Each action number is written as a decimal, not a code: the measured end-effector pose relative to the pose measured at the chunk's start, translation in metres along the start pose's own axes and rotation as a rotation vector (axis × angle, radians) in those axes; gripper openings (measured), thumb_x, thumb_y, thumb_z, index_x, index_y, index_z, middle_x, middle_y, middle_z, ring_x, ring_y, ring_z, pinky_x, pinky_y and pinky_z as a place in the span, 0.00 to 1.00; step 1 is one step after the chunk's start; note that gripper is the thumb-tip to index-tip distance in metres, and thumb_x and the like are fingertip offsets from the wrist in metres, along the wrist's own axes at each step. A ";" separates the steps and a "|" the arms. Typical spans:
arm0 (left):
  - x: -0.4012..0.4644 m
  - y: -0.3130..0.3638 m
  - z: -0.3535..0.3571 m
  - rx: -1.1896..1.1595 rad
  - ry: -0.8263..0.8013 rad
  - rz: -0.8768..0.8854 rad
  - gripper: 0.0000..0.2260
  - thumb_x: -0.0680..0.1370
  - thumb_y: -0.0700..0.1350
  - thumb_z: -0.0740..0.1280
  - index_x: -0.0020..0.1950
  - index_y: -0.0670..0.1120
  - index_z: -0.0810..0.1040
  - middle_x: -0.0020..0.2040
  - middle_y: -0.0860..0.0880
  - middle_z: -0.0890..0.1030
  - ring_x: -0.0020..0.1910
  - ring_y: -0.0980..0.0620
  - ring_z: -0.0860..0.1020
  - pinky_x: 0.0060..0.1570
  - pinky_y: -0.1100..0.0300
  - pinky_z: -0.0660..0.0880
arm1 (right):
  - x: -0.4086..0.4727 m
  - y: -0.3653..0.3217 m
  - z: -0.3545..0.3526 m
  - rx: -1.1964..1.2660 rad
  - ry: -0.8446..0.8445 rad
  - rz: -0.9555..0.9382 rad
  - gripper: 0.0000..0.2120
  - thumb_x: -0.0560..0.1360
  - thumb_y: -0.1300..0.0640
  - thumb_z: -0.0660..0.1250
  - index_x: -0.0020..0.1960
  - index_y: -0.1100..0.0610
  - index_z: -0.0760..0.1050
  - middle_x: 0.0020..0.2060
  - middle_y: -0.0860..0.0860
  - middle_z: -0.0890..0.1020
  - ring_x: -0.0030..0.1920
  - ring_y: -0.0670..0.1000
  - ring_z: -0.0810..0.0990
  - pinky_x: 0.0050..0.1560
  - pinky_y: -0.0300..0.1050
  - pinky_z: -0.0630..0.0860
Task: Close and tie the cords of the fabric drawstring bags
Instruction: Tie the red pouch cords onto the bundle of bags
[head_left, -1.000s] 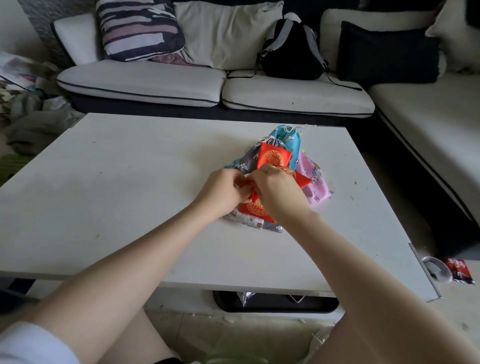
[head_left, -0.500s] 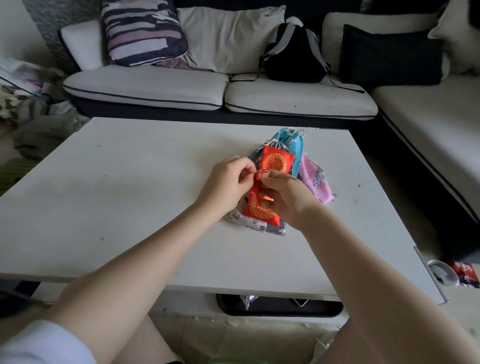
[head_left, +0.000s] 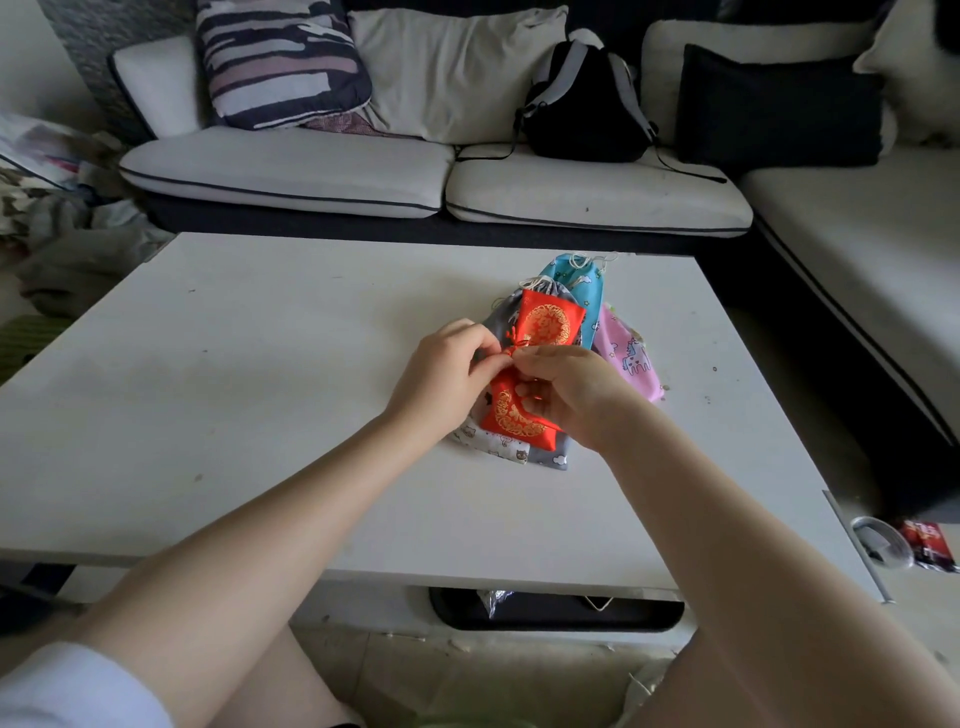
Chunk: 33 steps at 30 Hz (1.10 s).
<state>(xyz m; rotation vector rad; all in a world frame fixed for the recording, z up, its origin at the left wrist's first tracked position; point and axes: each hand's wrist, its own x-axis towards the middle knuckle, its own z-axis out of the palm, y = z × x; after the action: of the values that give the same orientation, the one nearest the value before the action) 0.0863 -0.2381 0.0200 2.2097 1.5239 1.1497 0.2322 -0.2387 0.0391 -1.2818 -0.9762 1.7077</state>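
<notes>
Red bag (head_left: 511, 410) between left hand (head_left: 447, 374) and right hand (head_left: 576, 395) (both pinching its cord (head_left: 514, 349)).

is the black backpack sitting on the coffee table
No, the black backpack sits on the sofa behind the table.

The white, rectangular, lightly speckled counter (head_left: 260, 395) carries one pile of printed fabric drawstring bags (head_left: 566, 364) right of centre, toward its far edge. The pile's lowest bags, grey, white and pink, lie directly on the surface.
</notes>
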 end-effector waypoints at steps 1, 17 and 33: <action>-0.001 0.000 0.000 0.026 -0.003 0.037 0.07 0.75 0.43 0.67 0.42 0.39 0.77 0.42 0.44 0.78 0.37 0.48 0.77 0.39 0.58 0.71 | 0.000 0.000 -0.001 -0.003 -0.003 -0.002 0.07 0.76 0.64 0.63 0.40 0.59 0.76 0.28 0.51 0.76 0.31 0.47 0.73 0.36 0.38 0.73; -0.003 -0.021 0.001 0.563 -0.248 -0.032 0.09 0.77 0.44 0.58 0.53 0.44 0.75 0.50 0.46 0.76 0.47 0.39 0.77 0.36 0.55 0.68 | 0.012 0.014 0.006 -0.486 0.080 -0.253 0.15 0.70 0.75 0.61 0.35 0.56 0.70 0.28 0.52 0.76 0.31 0.53 0.78 0.36 0.43 0.73; 0.018 -0.059 0.047 0.149 -0.259 -0.366 0.21 0.77 0.35 0.57 0.70 0.41 0.62 0.69 0.39 0.65 0.66 0.41 0.69 0.62 0.54 0.66 | 0.053 0.042 -0.024 -0.923 0.135 -0.525 0.17 0.72 0.59 0.70 0.59 0.58 0.72 0.50 0.46 0.78 0.50 0.45 0.76 0.53 0.36 0.71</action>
<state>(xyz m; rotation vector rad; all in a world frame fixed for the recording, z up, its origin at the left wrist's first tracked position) 0.0815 -0.1857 -0.0366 1.9557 1.8419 0.6340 0.2393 -0.2048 -0.0233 -1.4584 -1.9236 0.7398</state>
